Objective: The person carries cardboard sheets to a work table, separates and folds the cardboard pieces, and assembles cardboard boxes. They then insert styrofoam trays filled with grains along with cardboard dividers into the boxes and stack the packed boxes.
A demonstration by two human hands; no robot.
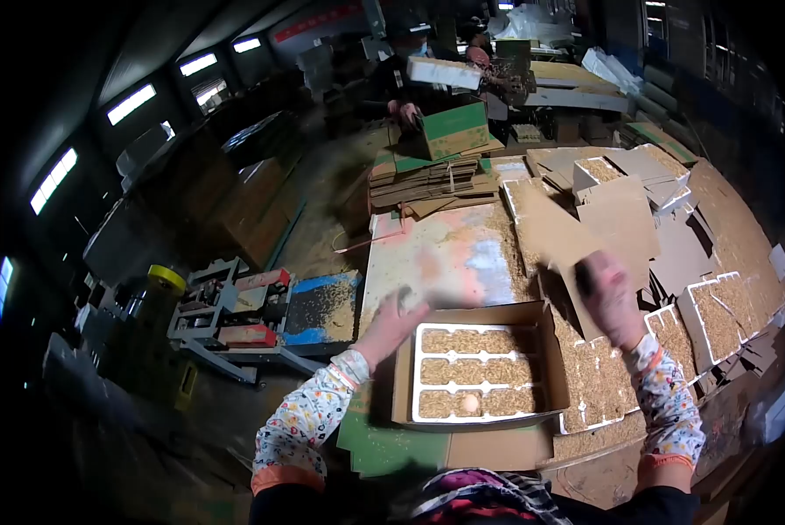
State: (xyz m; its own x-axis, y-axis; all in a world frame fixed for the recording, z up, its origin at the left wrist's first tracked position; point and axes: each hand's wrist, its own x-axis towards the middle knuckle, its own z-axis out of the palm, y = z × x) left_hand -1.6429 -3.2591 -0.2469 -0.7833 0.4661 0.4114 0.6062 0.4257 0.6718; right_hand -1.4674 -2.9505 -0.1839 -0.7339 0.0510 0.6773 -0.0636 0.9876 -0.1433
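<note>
At the far left corner of the carton (553,376), the left hand (397,326) hangs with fingers curled; blur prevents telling whether it grips anything. The right hand (611,302) is raised near a cardboard sheet (545,223), fingers bent; contact or grasp cannot be confirmed. Both patterned sleeves (309,416) extend forward and apart, presumably leaving the carton accessible between them. Inside the carton sits a white tray (418,378), its ribs apparently serving to divide the granular filling (484,372) into rows; one pale round object (470,402) lies in the nearest row. Green cardboard (388,446) lies beneath, probably as a base. Filled trays (716,319) stand to the right
</note>
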